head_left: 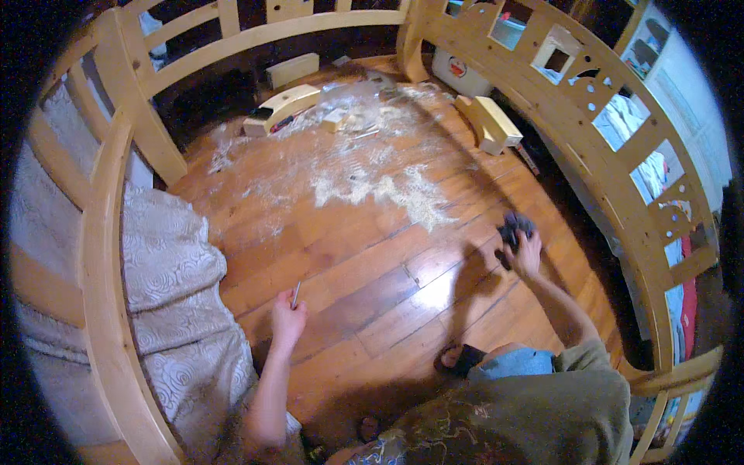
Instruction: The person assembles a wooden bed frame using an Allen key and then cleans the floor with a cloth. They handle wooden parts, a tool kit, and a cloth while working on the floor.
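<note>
My left hand (pixel 287 316) is closed with a thin, short metal rod (pixel 297 293) sticking up from between its fingers; it may be a bit or a bolt, but its kind is too small to tell. On the right, my right hand (pixel 526 253) grips a dark, bulky object (pixel 514 228) low over the wooden floor (pixel 349 279). The fingers cover part of that object, and its kind is not clear. Both arms reach forward, wide apart. Pale sawdust (pixel 380 190) lies scattered over the boards ahead of my hands.
Wooden bed-like rails (pixel 279 35) curve around the floor. A curved wood piece (pixel 291 103), a wood block (pixel 293 70), a small block (pixel 335 120) and a thicker wood piece (pixel 492 124) lie farther off. A patterned grey cloth (pixel 170 271) hangs at left. A white bin (pixel 461 74) stands behind.
</note>
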`<move>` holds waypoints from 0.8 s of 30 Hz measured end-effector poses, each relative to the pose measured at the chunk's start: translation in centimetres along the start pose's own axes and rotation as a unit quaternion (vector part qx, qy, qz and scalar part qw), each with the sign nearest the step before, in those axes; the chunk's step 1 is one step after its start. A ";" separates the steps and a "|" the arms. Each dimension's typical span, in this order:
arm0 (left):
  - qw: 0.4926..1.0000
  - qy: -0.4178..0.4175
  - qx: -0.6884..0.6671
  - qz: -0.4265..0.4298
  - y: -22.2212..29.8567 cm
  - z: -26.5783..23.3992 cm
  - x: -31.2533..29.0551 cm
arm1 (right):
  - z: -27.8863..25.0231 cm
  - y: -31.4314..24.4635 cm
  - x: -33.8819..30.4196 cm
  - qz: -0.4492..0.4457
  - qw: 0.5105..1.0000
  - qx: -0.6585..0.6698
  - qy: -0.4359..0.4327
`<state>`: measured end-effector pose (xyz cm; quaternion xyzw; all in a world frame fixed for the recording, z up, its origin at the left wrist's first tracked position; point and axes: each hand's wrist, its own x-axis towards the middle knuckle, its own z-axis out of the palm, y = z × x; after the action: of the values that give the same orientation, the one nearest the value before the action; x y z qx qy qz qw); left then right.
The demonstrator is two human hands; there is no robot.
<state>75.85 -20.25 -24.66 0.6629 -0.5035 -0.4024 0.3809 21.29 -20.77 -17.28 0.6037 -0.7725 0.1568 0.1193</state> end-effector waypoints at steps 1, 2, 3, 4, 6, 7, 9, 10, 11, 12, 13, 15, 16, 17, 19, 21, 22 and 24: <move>1.000 -0.017 -0.010 -0.001 -0.8 0.4 0.8 | -0.2 1.1 -3.2 0.062 0.996 -0.045 -0.042; 0.999 -0.039 -0.024 -0.004 -1.6 1.5 1.5 | 0.8 4.0 -6.6 0.130 0.985 -0.056 -0.104; 0.998 -0.058 -0.033 -0.012 -2.4 2.4 1.7 | 1.2 5.7 -9.3 0.237 0.953 0.061 -0.177; 0.996 -0.055 -0.073 0.002 -2.8 2.7 1.7 | 1.8 6.7 -11.9 0.283 0.934 0.062 -0.210; 0.990 -0.033 -0.135 0.037 -3.4 1.6 2.3 | 3.1 6.1 -15.4 0.402 0.862 0.182 -0.249; 0.996 -0.029 -0.068 0.041 -3.5 0.7 2.3 | 2.9 4.2 -16.2 0.520 0.772 0.272 -0.244; 0.997 -0.040 0.042 0.047 -2.5 0.4 1.5 | 5.3 7.9 -17.9 0.494 0.830 0.157 -0.207; 0.998 -0.047 0.039 0.018 -2.1 0.2 0.9 | 8.2 10.0 -19.2 0.485 0.845 0.101 -0.202; 0.998 -0.056 0.031 -0.016 -2.3 -0.4 0.6 | 10.1 8.9 -18.1 0.462 0.868 0.036 -0.180; 0.997 -0.061 0.023 -0.046 -2.5 -0.7 0.6 | 12.1 8.1 -16.4 0.473 0.865 0.021 -0.168; 0.995 -0.064 0.015 -0.074 -3.3 -1.3 0.7 | 14.3 5.9 -13.8 0.510 0.845 0.053 -0.152; 0.989 -0.076 -0.005 -0.127 -4.8 -2.3 1.1 | 18.2 1.2 -7.7 0.606 0.774 0.162 -0.079; 0.991 -0.066 0.015 -0.118 -4.9 -2.4 1.6 | 19.7 -1.6 -4.6 0.630 0.750 0.195 -0.049; 0.992 -0.057 0.035 -0.108 -4.6 -2.4 2.1 | 21.1 -4.1 -2.0 0.634 0.747 0.196 -0.036; 0.991 -0.051 0.070 -0.103 -2.7 -2.2 4.1 | 23.9 -10.1 3.0 0.593 0.793 0.140 -0.016; 0.985 -0.047 0.108 -0.124 -0.7 -3.1 6.0 | 21.8 -17.4 7.9 0.278 0.914 0.042 -0.294; 0.986 -0.032 0.152 -0.059 -1.3 -3.1 7.5 | 23.0 -19.9 10.6 0.260 0.933 0.060 -0.243; 0.967 0.003 0.249 0.059 -4.1 -4.1 9.5 | 25.6 -24.4 15.3 0.230 0.946 0.134 -0.186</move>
<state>82.75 -28.29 -28.25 0.7071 -0.6250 -0.2395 0.2281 41.40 -49.82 -32.77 0.4383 -0.8706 0.1674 -0.1479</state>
